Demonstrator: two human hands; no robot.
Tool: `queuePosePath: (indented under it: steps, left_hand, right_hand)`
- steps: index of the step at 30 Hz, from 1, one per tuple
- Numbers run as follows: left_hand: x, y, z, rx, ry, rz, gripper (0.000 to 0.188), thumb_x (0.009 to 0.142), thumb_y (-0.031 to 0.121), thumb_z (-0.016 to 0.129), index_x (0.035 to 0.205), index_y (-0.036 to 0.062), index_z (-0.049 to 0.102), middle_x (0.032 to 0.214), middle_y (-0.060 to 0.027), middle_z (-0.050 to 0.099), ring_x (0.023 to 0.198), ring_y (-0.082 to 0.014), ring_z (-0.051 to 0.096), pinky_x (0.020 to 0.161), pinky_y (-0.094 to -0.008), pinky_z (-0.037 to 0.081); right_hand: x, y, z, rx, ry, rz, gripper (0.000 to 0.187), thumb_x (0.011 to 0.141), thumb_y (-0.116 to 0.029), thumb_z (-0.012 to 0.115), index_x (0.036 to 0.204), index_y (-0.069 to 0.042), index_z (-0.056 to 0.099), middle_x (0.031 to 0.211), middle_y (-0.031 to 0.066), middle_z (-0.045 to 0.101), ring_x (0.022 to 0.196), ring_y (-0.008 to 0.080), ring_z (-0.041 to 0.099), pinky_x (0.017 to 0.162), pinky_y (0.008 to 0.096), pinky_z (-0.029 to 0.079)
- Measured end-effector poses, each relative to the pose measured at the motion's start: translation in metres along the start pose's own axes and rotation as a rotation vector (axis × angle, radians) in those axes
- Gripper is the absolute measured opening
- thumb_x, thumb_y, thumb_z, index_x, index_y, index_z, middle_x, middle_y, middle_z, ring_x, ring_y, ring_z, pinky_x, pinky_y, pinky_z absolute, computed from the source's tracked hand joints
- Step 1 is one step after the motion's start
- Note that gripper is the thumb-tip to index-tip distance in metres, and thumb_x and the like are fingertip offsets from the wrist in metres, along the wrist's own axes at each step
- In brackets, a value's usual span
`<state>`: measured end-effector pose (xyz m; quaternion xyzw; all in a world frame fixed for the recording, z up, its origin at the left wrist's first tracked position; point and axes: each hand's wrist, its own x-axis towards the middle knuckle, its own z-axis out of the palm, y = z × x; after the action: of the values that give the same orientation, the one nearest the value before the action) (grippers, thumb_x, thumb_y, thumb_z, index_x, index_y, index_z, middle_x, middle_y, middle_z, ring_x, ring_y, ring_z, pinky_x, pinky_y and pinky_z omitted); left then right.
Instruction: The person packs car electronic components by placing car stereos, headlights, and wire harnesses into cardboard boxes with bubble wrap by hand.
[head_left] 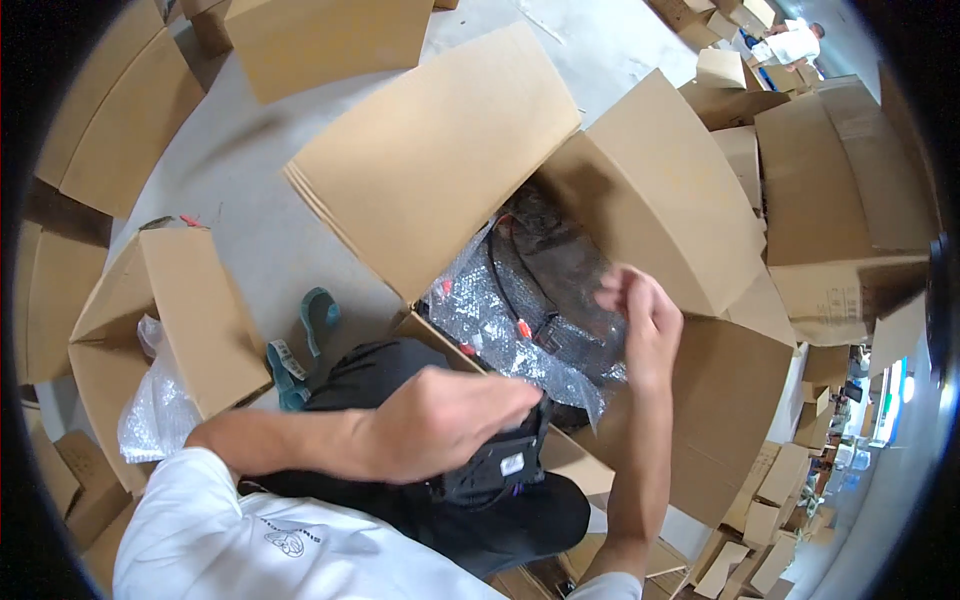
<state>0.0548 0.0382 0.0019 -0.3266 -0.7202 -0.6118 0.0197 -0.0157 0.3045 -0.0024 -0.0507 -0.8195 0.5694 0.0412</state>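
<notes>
In front of me stands an open cardboard box [650,190], its flaps spread outward. Inside lie clear bubble wrap [475,290], black cables with red ends [523,328] and a dark plastic sheet [565,250]. My left hand [445,420] is closed, its fingers pressed together beside the box's near edge; what they hold, if anything, is hidden. Below it, a black item with a white label [492,466] rests against my lap. Over the right part of the box opening hovers my right hand [645,310], fingers loosely bent and apart, with nothing visible in them.
To the left, a smaller open box [205,310] has bubble wrap [160,410] spilling out. A teal strap-like item [318,318] lies on the grey floor [280,190]. Many cardboard boxes [840,180] crowd the right side. Far off at the upper right is another person [790,45].
</notes>
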Motion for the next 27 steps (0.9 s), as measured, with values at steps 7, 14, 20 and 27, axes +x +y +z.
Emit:
queuePosePath:
  steps: [7,14,20,27]
  left_hand:
    - [0.049,-0.011,0.025,0.179,0.063,-0.033,0.018,0.089,0.008,0.063,0.102,-0.0052,0.067,0.093,-0.0234,0.068,0.086,-0.0367,0.068,0.074,-0.0408,0.054]
    - [0.087,0.009,0.073,0.328,-0.277,-0.260,0.027,0.095,0.023,0.057,0.097,-0.0013,0.068,0.089,-0.0215,0.069,0.088,-0.0386,0.066,0.078,-0.0441,0.053]
    - [0.114,-0.025,0.041,-0.187,-0.272,-0.210,0.048,0.096,0.041,0.056,0.102,-0.0062,0.065,0.093,-0.0233,0.069,0.089,-0.0325,0.068,0.081,-0.0416,0.051]
    - [0.064,-0.183,0.044,0.668,-1.179,-0.114,0.042,0.085,0.035,0.064,0.096,-0.0042,0.069,0.097,-0.0233,0.069,0.092,-0.0390,0.067,0.080,-0.0481,0.052]
  right_hand:
    - [-0.161,-0.085,0.030,-0.659,-0.171,-0.383,0.085,0.068,-0.043,0.084,0.127,0.008,0.050,0.127,0.0268,0.054,0.110,0.0387,0.057,0.094,0.0455,0.047]
    - [-0.179,-0.044,0.036,-1.045,0.091,-0.397,0.083,0.068,-0.022,0.082,0.134,0.008,0.042,0.132,0.0263,0.050,0.116,0.0419,0.052,0.096,0.0477,0.045]
    - [-0.217,-0.064,-0.052,0.357,0.413,0.121,0.049,0.078,-0.013,0.072,0.123,-0.002,0.058,0.111,0.0104,0.065,0.087,0.0235,0.066,0.083,0.0345,0.054]
    - [-0.203,-0.106,-0.141,0.525,0.901,-0.447,0.046,0.093,-0.032,0.058,0.128,-0.003,0.057,0.125,0.0136,0.062,0.112,0.0270,0.061,0.094,0.0404,0.052]
